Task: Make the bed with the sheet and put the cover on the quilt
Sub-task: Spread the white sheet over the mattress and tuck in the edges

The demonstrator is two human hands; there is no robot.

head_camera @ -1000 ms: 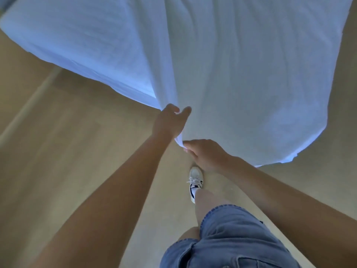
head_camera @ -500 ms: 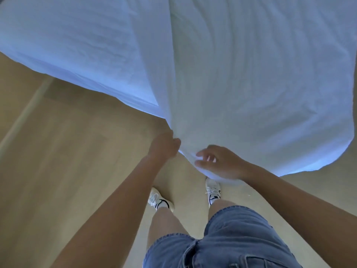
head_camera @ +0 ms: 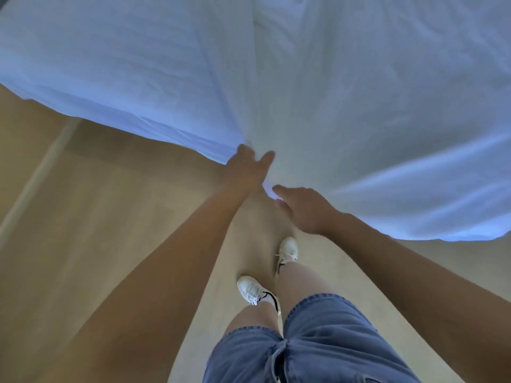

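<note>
A white sheet (head_camera: pixel 345 106) is spread over the bed and fills the upper part of the view. Its near corner hangs off the bed's corner, and the folds run together there. My left hand (head_camera: pixel 247 168) is at that gathered corner, thumb in front of the cloth and fingers behind it, holding the sheet taut. My right hand (head_camera: pixel 302 208) is just below and to the right. Its fingers are stretched out and the tips touch the sheet's hanging tip. The picture is blurred around both hands. No quilt or cover is in sight.
Light wooden floor (head_camera: pixel 96 217) lies left of and below the bed. A pale strip (head_camera: pixel 33 186) runs along the floor at the left. My legs in denim shorts (head_camera: pixel 318 341) and white shoes (head_camera: pixel 254 290) stand close to the bed's corner.
My left hand has moved up along the corner and spread thumb from fingers. My right hand has let its curled fingers straighten. My feet have shifted, the left one stepping back.
</note>
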